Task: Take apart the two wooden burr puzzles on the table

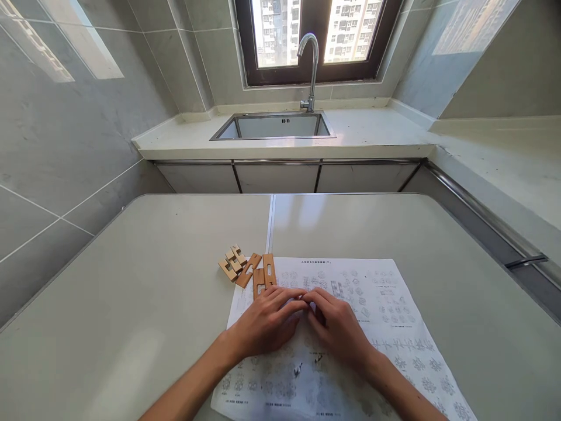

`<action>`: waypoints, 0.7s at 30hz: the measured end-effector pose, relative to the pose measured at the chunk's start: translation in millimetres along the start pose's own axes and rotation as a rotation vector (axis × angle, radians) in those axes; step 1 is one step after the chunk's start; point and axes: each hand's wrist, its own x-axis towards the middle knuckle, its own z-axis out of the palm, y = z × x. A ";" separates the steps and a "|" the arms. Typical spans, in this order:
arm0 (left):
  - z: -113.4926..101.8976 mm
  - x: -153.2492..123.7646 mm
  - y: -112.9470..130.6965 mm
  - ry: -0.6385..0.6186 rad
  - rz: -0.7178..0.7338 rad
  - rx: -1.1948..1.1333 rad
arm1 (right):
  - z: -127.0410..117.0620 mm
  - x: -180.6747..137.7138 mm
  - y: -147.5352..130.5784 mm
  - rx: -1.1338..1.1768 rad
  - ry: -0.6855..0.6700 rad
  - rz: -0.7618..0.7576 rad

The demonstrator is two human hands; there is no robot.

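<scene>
My left hand (pixel 274 316) and my right hand (pixel 335 321) meet fingertip to fingertip above a printed sheet (pixel 385 351) of small line diagrams. The fingers of both are bent and pressed together; anything between them is hidden. Just beyond my left hand lie flat brown wooden pieces: a tilted notched one (pixel 245 276), an upright slotted one (pixel 269 270) and a shorter slotted one (pixel 258 277) partly behind my fingers. Left of these sits a cluster of pale notched wooden blocks (pixel 233 263).
The pale table (pixel 109 280) has a seam running away from me. Past its far edge stands a counter (pixel 363 126) with a sink (pixel 280 126), a curved faucet (pixel 313 70) and a window (pixel 311 41). Tiled wall (pixel 65 128) flanks the left side; a ledge (pixel 504 158) runs along the right.
</scene>
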 end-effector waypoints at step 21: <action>0.0 1.8 0.4 0.000 -0.018 0.012 | -0.2 0.2 -0.1 0.004 -0.008 0.009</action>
